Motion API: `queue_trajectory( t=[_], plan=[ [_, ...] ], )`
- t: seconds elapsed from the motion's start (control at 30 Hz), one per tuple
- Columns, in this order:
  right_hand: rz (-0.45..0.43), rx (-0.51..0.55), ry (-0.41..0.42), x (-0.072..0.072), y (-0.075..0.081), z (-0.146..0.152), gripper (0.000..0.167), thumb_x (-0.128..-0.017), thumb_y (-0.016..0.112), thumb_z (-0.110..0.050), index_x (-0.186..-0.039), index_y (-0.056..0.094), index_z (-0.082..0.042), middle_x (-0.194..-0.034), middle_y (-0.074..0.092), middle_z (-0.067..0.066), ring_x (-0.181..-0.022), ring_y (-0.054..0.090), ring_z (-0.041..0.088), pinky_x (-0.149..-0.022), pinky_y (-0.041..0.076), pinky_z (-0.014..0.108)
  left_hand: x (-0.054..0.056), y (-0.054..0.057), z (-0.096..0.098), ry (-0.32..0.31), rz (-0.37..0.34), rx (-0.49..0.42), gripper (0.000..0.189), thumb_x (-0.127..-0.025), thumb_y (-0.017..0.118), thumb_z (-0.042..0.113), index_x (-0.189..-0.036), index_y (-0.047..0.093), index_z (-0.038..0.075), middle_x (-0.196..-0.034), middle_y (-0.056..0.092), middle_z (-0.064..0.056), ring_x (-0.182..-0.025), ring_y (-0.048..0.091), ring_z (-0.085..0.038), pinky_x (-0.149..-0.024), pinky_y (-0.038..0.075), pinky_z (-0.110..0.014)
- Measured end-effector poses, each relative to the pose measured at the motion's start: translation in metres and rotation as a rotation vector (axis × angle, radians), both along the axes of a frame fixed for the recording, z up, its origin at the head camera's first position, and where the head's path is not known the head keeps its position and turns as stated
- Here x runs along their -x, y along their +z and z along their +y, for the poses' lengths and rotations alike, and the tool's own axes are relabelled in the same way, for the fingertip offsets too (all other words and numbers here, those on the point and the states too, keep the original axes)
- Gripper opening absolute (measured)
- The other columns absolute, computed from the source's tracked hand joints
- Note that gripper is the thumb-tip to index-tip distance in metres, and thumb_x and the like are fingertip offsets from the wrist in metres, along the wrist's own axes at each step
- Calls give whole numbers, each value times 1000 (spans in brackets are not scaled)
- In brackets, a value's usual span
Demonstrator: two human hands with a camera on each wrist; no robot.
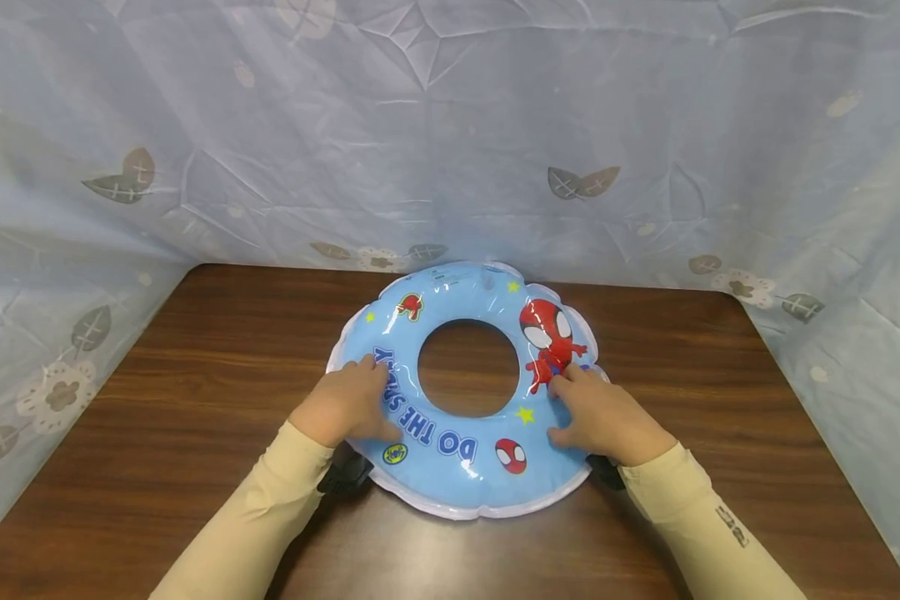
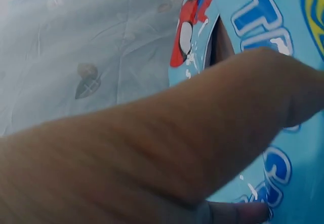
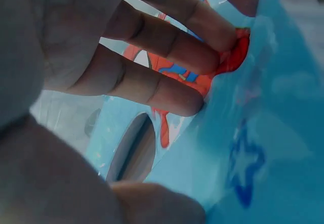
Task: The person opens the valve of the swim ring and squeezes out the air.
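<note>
A blue inflatable swim ring (image 1: 438, 479) with a pale scalloped edge lies on the wooden table, its printed side up. Red masked cartoon figures, yellow stars and blue lettering decorate it. My left hand (image 1: 354, 404) rests on the ring's left side, over part of the lettering, with the thumb pointing inward. On the opposite side my right hand (image 1: 603, 417) touches the ring beside the large red figure (image 1: 547, 337). Its fingers (image 3: 152, 85) look nearly straight against the vinyl in the right wrist view. The left wrist view shows the left hand (image 2: 202, 128) partly, with some fingertips hidden.
The dark brown table (image 1: 217, 400) extends around the ring on both sides. Behind it and at both sides hangs a pale grey-blue curtain (image 1: 457, 150) printed with leaves and flowers. The ring's far edge lies close to the back curtain.
</note>
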State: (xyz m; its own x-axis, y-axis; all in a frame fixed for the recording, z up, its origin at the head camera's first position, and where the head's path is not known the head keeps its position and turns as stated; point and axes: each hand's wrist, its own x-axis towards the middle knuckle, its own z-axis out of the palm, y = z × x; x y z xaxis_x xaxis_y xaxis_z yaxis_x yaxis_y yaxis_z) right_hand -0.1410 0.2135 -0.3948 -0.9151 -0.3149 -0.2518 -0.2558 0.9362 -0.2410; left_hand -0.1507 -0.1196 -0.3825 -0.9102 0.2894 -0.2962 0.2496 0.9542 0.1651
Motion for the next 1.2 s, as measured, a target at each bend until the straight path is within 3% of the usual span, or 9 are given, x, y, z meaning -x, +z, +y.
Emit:
queue_trajectory(
  t=[0.27, 0.5, 0.67, 0.83, 1.0, 1.2],
  plan=[
    [-15, -34, 50, -9, 2, -11, 54, -73, 91, -37, -114, 67, -13, -116, 59, 10, -104, 54, 28, -78, 60, 47, -15, 2, 16, -23, -5, -21, 88, -66, 95, 46, -129, 59, -4, -113, 60, -17, -96, 59, -31, -81, 58, -47],
    [13, -44, 105, -16, 4, -20, 50, -71, 93, -36, -108, 69, -13, -108, 63, 5, -98, 58, 23, -78, 60, 43, -28, 5, 31, -104, 3, -19, 80, -67, 93, 51, -122, 66, -1, -101, 63, -11, -91, 58, -27, -79, 56, -46],
    [37, -50, 153, -20, 6, -28, 52, -72, 93, -38, -109, 69, -12, -108, 65, 6, -98, 60, 24, -80, 61, 44, -36, 2, 43, -207, 67, -14, 76, -66, 92, 51, -120, 69, 1, -107, 67, -10, -91, 62, -27, -83, 55, -46],
    [26, -45, 153, -23, 4, -34, 53, -71, 94, -41, -109, 68, -14, -103, 64, 3, -96, 60, 21, -77, 61, 41, -44, -1, 52, -351, 115, -49, 48, -69, 92, 39, -103, 72, 11, -92, 62, 0, -80, 55, -17, -71, 54, -37],
    [12, -48, 161, -24, 2, -37, 53, -71, 94, -41, -110, 67, -15, -103, 63, 1, -98, 60, 21, -80, 61, 42, -51, 1, 57, -484, 80, -93, 31, -75, 92, 30, -102, 77, 23, -95, 63, 3, -80, 55, -12, -73, 55, -31],
    [-3, -56, 183, -26, 2, -39, 59, -71, 94, -41, -116, 67, -14, -108, 65, 3, -106, 63, 25, -84, 61, 45, -55, 2, 60, -543, 19, -81, 36, -78, 89, 38, -112, 79, 30, -107, 64, 4, -88, 56, -13, -80, 57, -33]
  ],
)
